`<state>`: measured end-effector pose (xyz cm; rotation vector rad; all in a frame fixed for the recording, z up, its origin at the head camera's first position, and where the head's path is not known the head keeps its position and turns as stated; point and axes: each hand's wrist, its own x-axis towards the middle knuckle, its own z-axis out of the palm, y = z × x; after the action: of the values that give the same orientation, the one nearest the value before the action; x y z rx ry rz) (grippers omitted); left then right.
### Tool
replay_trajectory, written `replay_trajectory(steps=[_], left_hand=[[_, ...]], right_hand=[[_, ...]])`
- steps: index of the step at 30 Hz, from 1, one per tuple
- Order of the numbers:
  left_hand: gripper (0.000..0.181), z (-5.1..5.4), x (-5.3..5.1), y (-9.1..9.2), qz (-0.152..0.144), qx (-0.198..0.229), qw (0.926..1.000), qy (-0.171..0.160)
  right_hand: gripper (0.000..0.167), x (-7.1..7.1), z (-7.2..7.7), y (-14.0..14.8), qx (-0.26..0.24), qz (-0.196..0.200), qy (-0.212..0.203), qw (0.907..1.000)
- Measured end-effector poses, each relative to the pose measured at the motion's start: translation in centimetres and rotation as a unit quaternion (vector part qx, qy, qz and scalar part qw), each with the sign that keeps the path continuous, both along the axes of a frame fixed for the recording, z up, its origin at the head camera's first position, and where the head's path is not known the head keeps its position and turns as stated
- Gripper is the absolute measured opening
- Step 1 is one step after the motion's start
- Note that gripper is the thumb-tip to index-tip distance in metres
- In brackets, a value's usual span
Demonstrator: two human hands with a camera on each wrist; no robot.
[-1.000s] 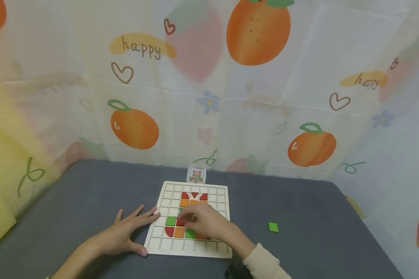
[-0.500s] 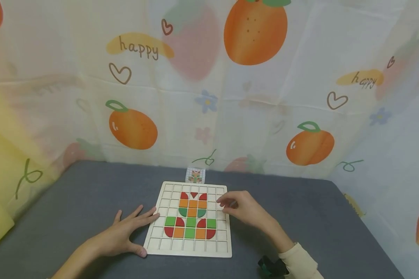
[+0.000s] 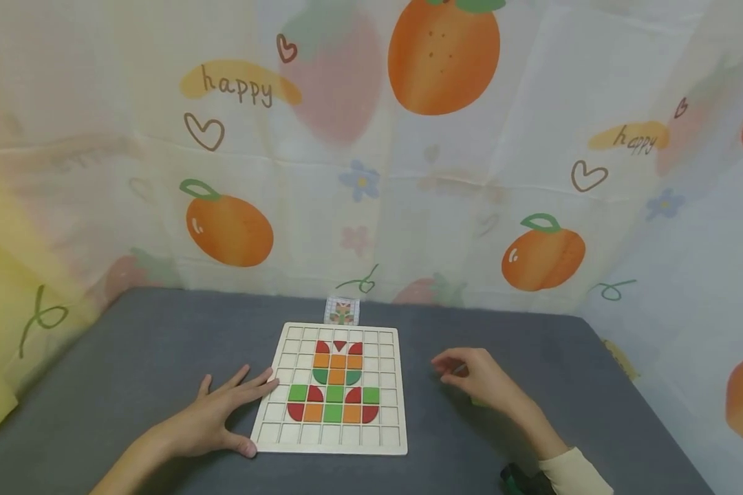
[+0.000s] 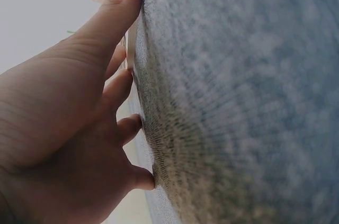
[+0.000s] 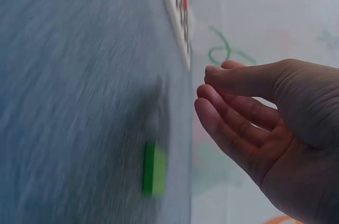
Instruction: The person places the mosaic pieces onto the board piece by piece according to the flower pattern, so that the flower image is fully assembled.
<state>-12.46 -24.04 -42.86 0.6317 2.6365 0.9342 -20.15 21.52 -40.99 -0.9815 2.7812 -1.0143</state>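
A white gridded board [image 3: 380,434] lies on the dark grey table, bearing a flower-like pattern of red, orange and green tiles. At its left edge rests my left hand [image 3: 213,419], fingers spread and thumb by the near left corner. In the left wrist view, the fingertips of that left hand [image 4: 79,107] touch the cloth and the board's edge. My right hand [image 3: 486,378] hovers right of the board, its fingers loosely bent around nothing. A loose green square tile [image 5: 153,170] lies on the table below the right hand [image 5: 265,123], mostly covered by it in the head view.
Behind the board's far edge sits a small pattern card [image 3: 342,311]. A fruit-printed curtain [image 3: 322,206] hangs behind the table [image 3: 179,344]. A black item [image 3: 520,479] shows near the right sleeve [image 3: 574,473].
My right hand has lifted off the pattern and moved right, off the board and over the loose green tile, uncovering the tiles. My left hand has stayed at the board's left edge.
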Motion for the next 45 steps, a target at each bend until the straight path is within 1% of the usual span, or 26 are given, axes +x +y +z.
replay_trajectory(steps=[3, 7, 12, 17, 19, 24, 29, 33, 39, 45], left_hand=[[0.1, 0.1, 0.0, 0.0, -0.002, -0.001, 1.0, 0.0], [0.1, 0.2, -0.1, 0.2, -0.002, -0.001, 1.0, -0.008], [0.101, 0.3, 0.0, 0.2, 0.005, -0.01, 0.9999, -0.006], [0.1, 0.2, 0.1, 0.0, 0.006, -0.011, 0.9999, 0.001], [0.1, 0.2, 0.2, 0.0, 0.006, -0.011, 0.9999, 0.002], [0.1, 0.2, 0.2, 0.0, 0.006, -0.011, 0.9999, 0.004], [0.101, 0.2, 0.2, 0.1, 0.008, -0.01, 0.9999, 0.002], [0.101, 0.1, 0.1, 0.2, 0.01, -0.013, 0.9999, -0.001], [0.101, -0.1, 0.0, 0.1, 0.011, -0.011, 0.9999, -0.001], [0.1, -0.1, 0.0, 0.1, 0.005, -0.004, 1.0, 0.003]], right_hand=[[0.028, 0.2, -0.2, 1.5, 0.004, -0.011, -0.003, 0.9999], [0.033, 0.6, -0.5, 3.2, 0.008, -0.031, -0.016, 0.9994], [0.035, 0.8, -0.9, 4.8, 0.014, -0.037, -0.027, 0.9988], [0.036, 1.0, -1.0, 6.0, 0.007, -0.05, -0.056, 0.9972], [0.038, 1.3, -0.8, 6.4, 0.014, -0.06, -0.066, 0.9959], [0.038, 1.8, -0.9, 6.7, 0.029, -0.067, -0.066, 0.9951], [0.036, 1.9, -1.0, 6.8, 0.015, -0.065, -0.069, 0.9954], [0.036, 2.0, -1.0, 6.8, 0.004, -0.06, -0.057, 0.9965], [0.032, 1.8, -0.7, 6.3, -0.012, -0.058, -0.043, 0.9973], [0.03, 1.8, -0.4, 5.9, -0.02, -0.05, -0.048, 0.9974]])
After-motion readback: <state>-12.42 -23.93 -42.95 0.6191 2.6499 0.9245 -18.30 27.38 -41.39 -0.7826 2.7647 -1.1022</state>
